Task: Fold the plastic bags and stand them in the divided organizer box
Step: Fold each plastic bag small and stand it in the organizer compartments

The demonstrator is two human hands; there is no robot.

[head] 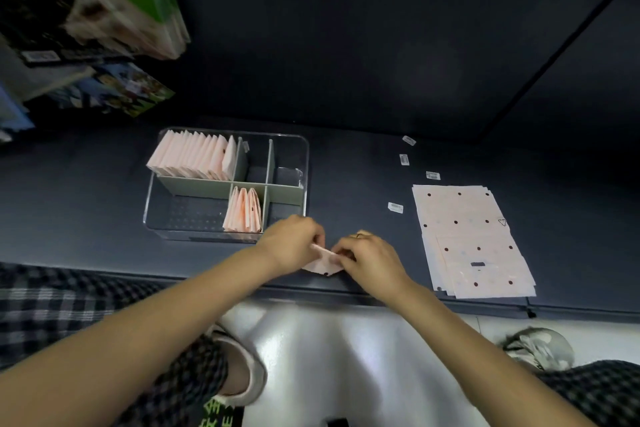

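Near the table's front edge, our left hand (292, 242) and right hand (369, 258) pinch a partly folded bag (323, 263). Beside them, the clear organizer box (304, 163) holds folded bags (194, 158) standing in its far-left compartment and more (243, 211) in a near one.

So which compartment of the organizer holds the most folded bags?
The far-left compartment: a full row of folded bags stands there. The near-middle compartment holds only a few; the others show none.

both hands (292, 243) (369, 258) pinch a small folded bag (323, 264) beside the organizer box (304, 163).
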